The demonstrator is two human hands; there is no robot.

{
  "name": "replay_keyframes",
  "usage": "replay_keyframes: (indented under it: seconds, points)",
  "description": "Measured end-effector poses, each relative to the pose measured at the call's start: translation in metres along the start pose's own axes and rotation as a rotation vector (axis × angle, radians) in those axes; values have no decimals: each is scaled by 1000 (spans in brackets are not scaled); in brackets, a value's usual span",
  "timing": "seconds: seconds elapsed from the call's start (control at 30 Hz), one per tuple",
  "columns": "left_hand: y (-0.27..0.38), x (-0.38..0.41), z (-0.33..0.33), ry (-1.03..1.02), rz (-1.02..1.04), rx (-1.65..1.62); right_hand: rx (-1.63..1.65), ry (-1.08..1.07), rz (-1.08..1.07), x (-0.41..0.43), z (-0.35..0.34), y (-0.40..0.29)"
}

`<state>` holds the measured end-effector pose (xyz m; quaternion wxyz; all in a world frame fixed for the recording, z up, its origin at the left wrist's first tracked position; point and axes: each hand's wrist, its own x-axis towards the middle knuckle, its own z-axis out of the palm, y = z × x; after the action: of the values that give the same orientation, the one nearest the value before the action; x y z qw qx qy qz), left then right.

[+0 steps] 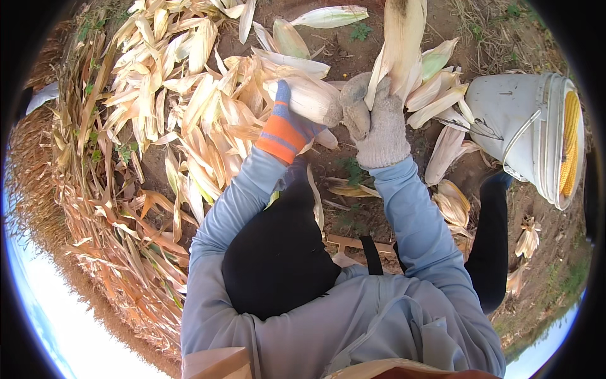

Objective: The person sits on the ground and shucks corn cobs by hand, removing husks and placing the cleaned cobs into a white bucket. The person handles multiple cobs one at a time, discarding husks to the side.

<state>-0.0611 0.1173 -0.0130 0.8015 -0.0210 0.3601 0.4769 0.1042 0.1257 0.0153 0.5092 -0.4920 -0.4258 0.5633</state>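
Observation:
My left hand, in a grey-blue and orange knit glove, is wrapped around a corn ear in pale, dry husk, its thumb lying along the top. The ear's darker blunt end points right, towards my right hand. That hand wears a beige knit glove, and its curled fingers grip a broad strip of dry husk that extends up past the picture's top edge. Whether the strip still joins the ear is hidden by the fingers. Both hands are raised over the ground in front of my knees.
A heap of husks covers the ground at left, beside dry corn stalks. To the right, a white plastic bucket lies tilted, with a bare yellow corn cob at its mouth. Loose husks lie between the bucket and my right arm.

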Motion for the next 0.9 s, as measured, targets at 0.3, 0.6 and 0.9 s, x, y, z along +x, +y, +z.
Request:
replay_keyframes:
  seconds: [0.3,0.6,0.9]
  points:
    - [3,23,-19,126,76,-224,140,-27,133,-27,3,6]
    - [19,0,-4,84,300,-18,614,-39,554,-30,9,-8]
    - [17,5,-34,230,274,-1,-87,-189,91,-45,34,-5]
